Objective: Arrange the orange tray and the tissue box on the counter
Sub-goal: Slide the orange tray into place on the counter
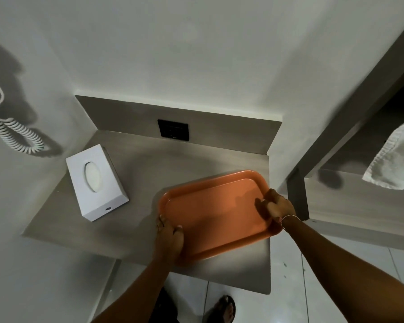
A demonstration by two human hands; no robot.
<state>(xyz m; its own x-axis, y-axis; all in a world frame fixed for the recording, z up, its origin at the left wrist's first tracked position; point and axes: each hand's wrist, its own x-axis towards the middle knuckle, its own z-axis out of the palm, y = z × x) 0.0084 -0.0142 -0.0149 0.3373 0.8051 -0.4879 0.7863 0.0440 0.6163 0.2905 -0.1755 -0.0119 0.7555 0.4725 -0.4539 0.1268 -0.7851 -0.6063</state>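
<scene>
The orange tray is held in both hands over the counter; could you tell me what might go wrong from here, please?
1. The orange tray sits askew with its near right corner close to the counter edge, so it could overhang and tip.
2. Sliding it left could knock the tissue box, which stands near the counter's left edge.
3. The left hand and right hand grip only the rim, so it might slip.

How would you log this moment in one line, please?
both hands gripping tray ends | tray on counter | tissue box left, untouched
</scene>
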